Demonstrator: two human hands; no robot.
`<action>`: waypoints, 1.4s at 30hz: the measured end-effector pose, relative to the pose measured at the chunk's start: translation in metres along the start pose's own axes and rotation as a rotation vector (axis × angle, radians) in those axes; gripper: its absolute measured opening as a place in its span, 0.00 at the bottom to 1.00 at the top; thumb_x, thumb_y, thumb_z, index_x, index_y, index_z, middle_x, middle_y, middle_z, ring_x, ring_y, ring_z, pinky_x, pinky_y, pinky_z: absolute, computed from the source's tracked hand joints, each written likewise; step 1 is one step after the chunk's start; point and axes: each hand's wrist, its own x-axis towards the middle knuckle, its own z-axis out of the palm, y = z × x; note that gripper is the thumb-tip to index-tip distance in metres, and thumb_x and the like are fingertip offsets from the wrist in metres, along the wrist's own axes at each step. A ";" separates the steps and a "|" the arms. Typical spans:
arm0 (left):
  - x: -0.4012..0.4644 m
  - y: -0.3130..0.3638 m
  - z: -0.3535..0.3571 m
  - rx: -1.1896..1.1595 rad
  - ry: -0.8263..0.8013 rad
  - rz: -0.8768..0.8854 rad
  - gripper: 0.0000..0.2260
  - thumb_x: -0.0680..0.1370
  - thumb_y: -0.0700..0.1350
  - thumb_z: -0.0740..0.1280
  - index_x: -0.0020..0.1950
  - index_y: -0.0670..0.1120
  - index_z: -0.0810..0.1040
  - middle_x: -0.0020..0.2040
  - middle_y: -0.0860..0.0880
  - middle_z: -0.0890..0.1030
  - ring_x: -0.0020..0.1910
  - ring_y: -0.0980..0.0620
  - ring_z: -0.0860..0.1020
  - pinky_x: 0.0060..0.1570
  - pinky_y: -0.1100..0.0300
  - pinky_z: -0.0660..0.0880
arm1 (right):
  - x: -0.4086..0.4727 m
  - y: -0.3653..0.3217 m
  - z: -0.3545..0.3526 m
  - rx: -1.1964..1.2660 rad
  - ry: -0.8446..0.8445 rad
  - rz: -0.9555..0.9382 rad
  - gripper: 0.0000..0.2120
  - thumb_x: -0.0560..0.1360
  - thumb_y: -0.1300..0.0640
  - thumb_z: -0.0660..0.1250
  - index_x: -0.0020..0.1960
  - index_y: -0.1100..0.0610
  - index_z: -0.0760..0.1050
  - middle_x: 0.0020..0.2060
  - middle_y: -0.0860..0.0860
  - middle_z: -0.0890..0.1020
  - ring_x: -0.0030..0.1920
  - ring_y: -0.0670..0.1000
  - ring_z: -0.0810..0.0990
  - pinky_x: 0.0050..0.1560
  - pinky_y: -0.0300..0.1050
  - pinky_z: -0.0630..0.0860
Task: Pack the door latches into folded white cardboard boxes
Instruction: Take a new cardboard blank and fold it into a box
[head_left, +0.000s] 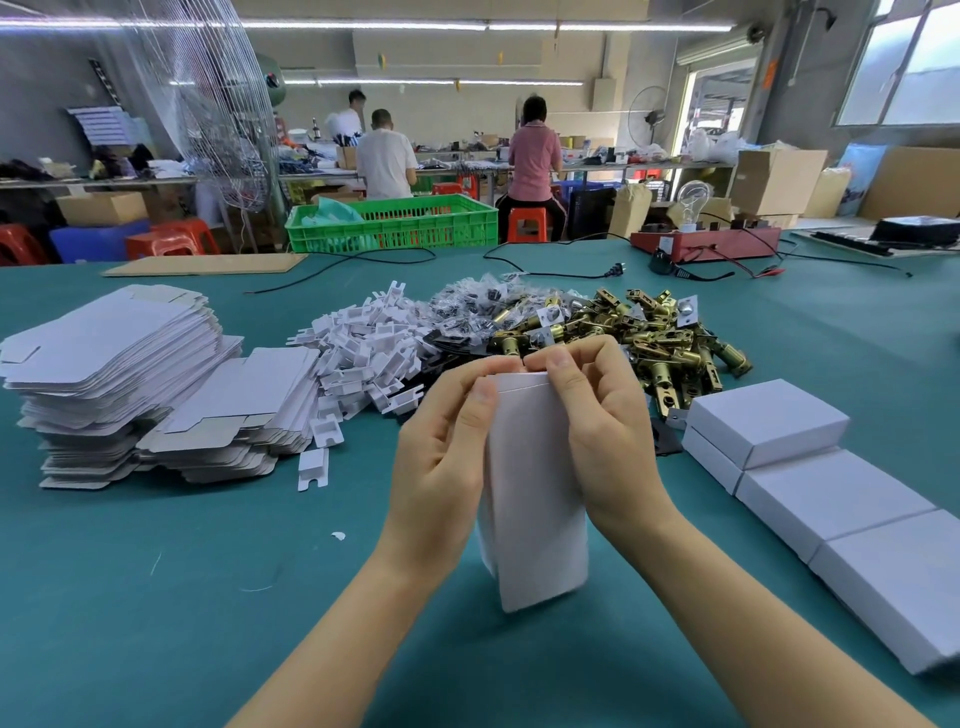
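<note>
I hold a white cardboard box (537, 499) upright over the green table, its lower end near the tabletop. My left hand (447, 457) grips its left side and my right hand (597, 426) grips its right side; both thumbs and forefingers pinch the top flap. Behind the hands lies a pile of brass door latches (660, 338). Left of it are bagged screws (478, 301) and a heap of white cardboard inserts (363, 353). Flat unfolded box blanks (114, 374) are stacked at the left.
Several closed white boxes (810, 483) lie in a row at the right. A flat brown cardboard sheet (208, 264), black cables and a red test board with a bulb (706, 241) sit at the table's far edge. A green crate (392, 222) and three people stand beyond.
</note>
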 end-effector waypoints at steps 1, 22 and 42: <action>-0.001 0.001 0.001 0.015 -0.026 0.018 0.11 0.80 0.47 0.61 0.59 0.50 0.79 0.52 0.47 0.82 0.48 0.46 0.79 0.46 0.50 0.75 | 0.001 0.000 -0.001 -0.004 0.003 -0.003 0.09 0.80 0.56 0.61 0.49 0.62 0.73 0.44 0.61 0.78 0.39 0.43 0.74 0.40 0.32 0.71; 0.000 -0.008 0.000 0.201 -0.024 0.049 0.08 0.81 0.53 0.59 0.58 0.63 0.70 0.43 0.34 0.77 0.40 0.35 0.75 0.39 0.36 0.73 | 0.002 -0.001 -0.001 -0.125 -0.163 -0.057 0.07 0.79 0.64 0.64 0.51 0.57 0.79 0.48 0.48 0.81 0.51 0.41 0.78 0.52 0.31 0.70; 0.004 -0.014 -0.004 0.120 0.114 0.006 0.08 0.83 0.43 0.59 0.52 0.53 0.77 0.38 0.62 0.78 0.35 0.63 0.72 0.35 0.72 0.69 | -0.001 0.003 0.003 -0.052 -0.128 0.119 0.04 0.79 0.59 0.64 0.49 0.55 0.78 0.44 0.62 0.78 0.39 0.51 0.71 0.41 0.48 0.70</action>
